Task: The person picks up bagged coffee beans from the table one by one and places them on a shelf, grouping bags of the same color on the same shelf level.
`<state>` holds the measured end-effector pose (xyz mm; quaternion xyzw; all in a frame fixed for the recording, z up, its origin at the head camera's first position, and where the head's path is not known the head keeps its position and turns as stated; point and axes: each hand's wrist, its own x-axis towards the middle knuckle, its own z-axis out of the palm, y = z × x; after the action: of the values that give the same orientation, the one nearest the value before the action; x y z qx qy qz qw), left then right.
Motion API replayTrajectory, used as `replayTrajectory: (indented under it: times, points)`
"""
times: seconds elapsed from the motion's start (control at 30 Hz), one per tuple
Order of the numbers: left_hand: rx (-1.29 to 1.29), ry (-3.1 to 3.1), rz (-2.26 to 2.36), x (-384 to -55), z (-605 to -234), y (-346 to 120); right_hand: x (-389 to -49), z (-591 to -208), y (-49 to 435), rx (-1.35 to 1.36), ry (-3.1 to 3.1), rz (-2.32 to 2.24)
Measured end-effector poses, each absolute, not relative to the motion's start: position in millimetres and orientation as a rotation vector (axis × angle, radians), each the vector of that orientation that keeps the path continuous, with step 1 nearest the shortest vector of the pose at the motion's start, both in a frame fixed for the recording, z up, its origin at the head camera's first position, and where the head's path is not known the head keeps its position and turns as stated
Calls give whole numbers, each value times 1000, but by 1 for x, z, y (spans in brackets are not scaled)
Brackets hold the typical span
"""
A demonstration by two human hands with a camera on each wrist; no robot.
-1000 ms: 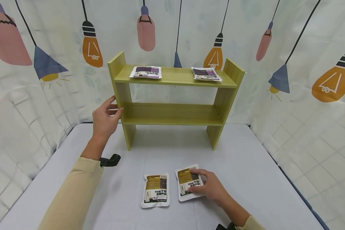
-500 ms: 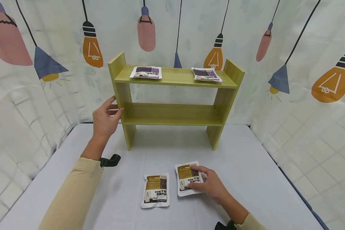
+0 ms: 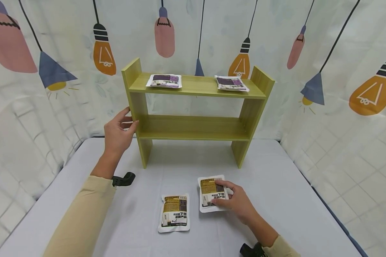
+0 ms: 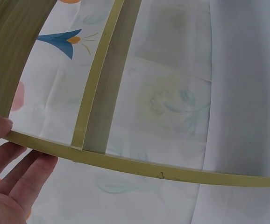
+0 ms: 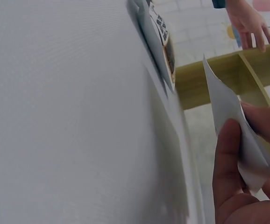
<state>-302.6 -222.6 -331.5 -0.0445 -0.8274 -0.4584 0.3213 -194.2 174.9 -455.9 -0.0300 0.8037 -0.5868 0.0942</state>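
A yellow-green wooden shelf [image 3: 193,127] stands upright on the table. My left hand [image 3: 118,132] grips the front edge of its left side panel [image 4: 172,172]. In the left wrist view the thumb lies on one face of that panel and the fingers on the other. My right hand [image 3: 236,200] pinches a white pouch with a brown-and-white label [image 3: 209,196] by its right side. The right wrist view shows this pouch [image 5: 226,105] from behind, raised off the cloth between thumb and fingers. A matching pouch [image 3: 174,213] lies flat to its left.
Two purple-labelled pouches lie on the top board, one at the left [image 3: 164,81] and one at the right [image 3: 231,83]. A white cloth covers the table [image 3: 141,235]. Curtains [image 3: 334,142] printed with lamps enclose the back and sides.
My right hand has lifted the pouch and carried it a little away from me, toward the shelf. The left hand stays on the side panel, and the other pouches keep their places.
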Motion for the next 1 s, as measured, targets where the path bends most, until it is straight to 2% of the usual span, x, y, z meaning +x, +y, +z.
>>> replayTrajectory:
  times: [1.0]
  points:
    - [-107, -2176, -1188, -302, -331, -221, -211, -439, 182, -82, 2312, -1879]
